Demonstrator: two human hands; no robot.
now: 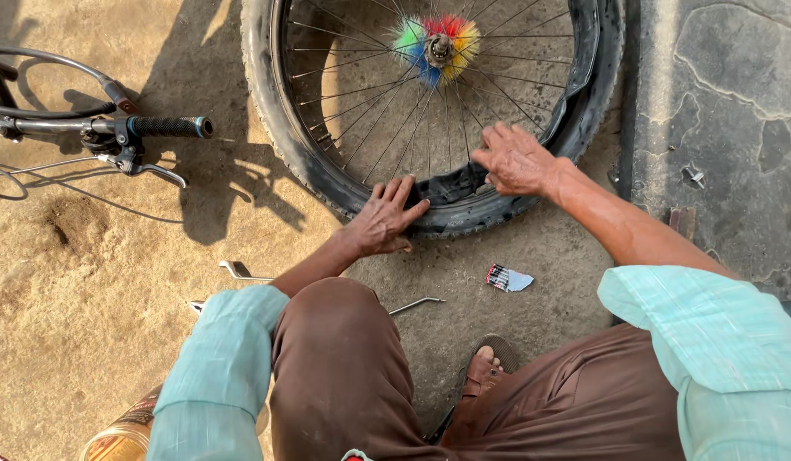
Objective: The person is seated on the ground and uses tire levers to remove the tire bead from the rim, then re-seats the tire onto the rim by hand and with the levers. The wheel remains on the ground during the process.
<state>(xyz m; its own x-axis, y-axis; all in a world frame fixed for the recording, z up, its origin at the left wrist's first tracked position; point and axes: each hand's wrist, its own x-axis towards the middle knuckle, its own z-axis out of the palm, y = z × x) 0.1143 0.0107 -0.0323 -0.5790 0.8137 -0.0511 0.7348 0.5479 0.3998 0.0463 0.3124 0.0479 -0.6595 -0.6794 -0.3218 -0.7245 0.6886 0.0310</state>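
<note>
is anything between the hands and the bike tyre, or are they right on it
Nothing visible stands between them. The left hand lies flat on the tyre at its near edge, and the right hand presses on the inner side by the rim, where the black rubber bulges loose. The metal levers lie on the ground behind, out of the way.

black tyre (286, 149), rainbow-coloured brush (436, 40) on the hub, pale green sleeves (229, 350), brown trousers (344, 376).

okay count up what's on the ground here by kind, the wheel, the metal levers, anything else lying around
Bicycle wheel: 1, both hands on its tyre, left hand, right hand
Metal levers: 2
Handlebar: 1
Small packet: 1
Bottle: 1
Total: 6
</note>
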